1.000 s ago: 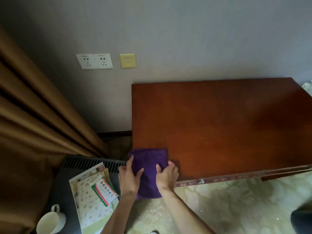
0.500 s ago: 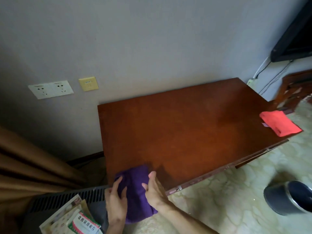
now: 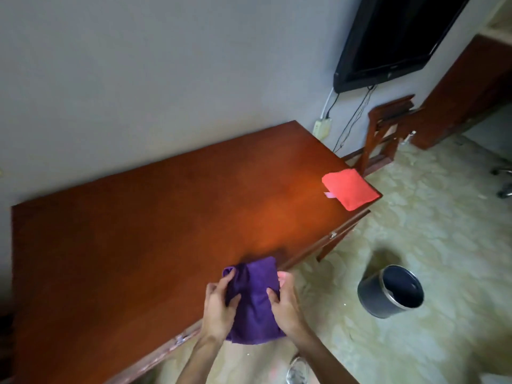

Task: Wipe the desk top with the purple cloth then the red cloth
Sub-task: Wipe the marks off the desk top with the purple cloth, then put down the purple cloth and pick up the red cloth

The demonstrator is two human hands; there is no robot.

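Note:
The purple cloth [image 3: 254, 300] is bunched between both my hands at the desk's front edge, partly over the wood and partly hanging past it. My left hand [image 3: 219, 309] grips its left side and my right hand [image 3: 285, 303] grips its right side. The reddish-brown desk top [image 3: 144, 231] stretches away to the wall. The red cloth [image 3: 349, 188] lies folded flat on the desk's far right corner, a small white tag sticking out at its left edge.
A dark round waste bin [image 3: 392, 291] stands on the patterned floor right of the desk. A wooden chair [image 3: 386, 131] sits beyond the desk's right end. A black TV [image 3: 393, 37] hangs on the wall with cables down to a socket.
My view has swung right, bringing the red cloth, bin and TV into sight. Both hands and the purple cloth have shifted rightward along the desk's front edge, and the cloth looks more bunched.

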